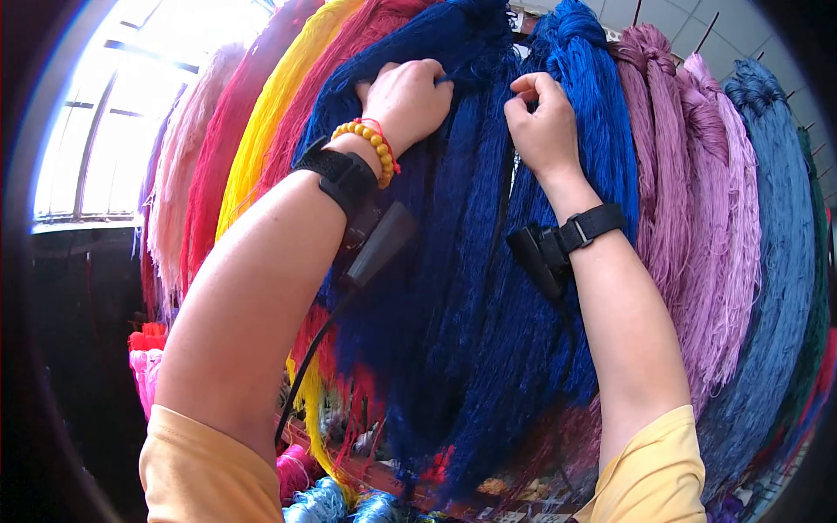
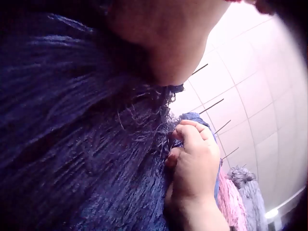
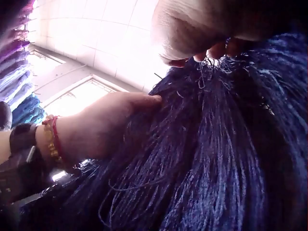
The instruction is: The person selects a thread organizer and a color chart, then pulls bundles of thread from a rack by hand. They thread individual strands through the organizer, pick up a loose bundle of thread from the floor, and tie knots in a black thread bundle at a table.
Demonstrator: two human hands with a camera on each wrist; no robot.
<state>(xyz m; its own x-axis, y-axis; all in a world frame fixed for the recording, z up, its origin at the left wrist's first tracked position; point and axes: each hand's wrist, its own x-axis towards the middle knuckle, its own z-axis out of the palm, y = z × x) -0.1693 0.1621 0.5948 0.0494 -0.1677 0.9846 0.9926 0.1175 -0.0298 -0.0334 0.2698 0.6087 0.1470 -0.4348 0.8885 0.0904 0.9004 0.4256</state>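
Observation:
A wide hank of dark blue thread (image 1: 445,227) hangs in front of me in the head view. My left hand (image 1: 405,100) grips its upper part; the thumb lies over the thread in the right wrist view, with the other fingers hidden behind. To the right, my right hand (image 1: 545,126) has its fingers curled and thumb bent in. Its fingertips pinch at fine loose strands (image 2: 161,122) along the hank's top edge, as the left wrist view shows. A brighter blue hank (image 1: 602,113), knotted at the top, hangs just behind the right hand.
Yellow (image 1: 279,96) and pink hanks (image 1: 187,166) hang on the left. Mauve (image 1: 658,166) and grey-blue hanks (image 1: 772,192) hang on the right. Thin rods (image 2: 211,106) jut out above. Shiny light-blue spools (image 1: 318,501) lie low down, near a bright window (image 1: 113,122).

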